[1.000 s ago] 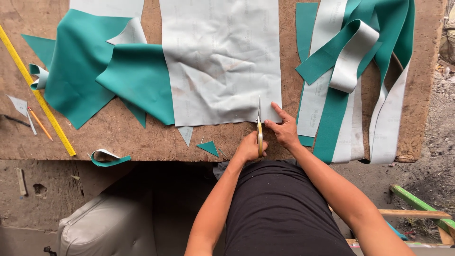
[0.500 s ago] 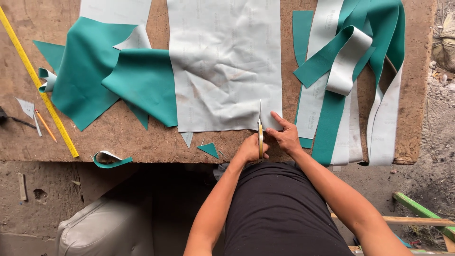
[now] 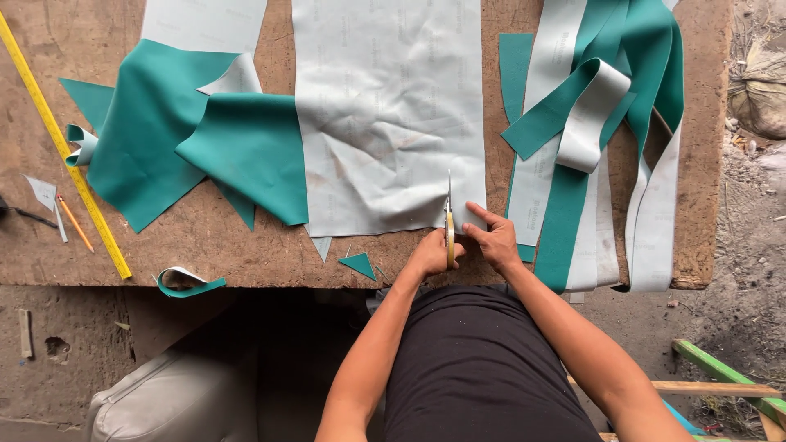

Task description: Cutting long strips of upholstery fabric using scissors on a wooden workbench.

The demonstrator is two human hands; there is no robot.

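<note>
Grey sheet (image 3: 385, 106) mid-cut: left hand (image 3: 430, 255) grips scissors (image 3: 449, 221), right hand (image 3: 495, 237) pins the edge flat. Next snip probably wants a steady straight line.

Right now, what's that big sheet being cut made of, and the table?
The sheet looks like faux leather: smooth teal face, pale grey cloth-like backing, soft creases. The table seems rough pressed wood board, brown and worn. The scissors show thin metal blades.
</note>
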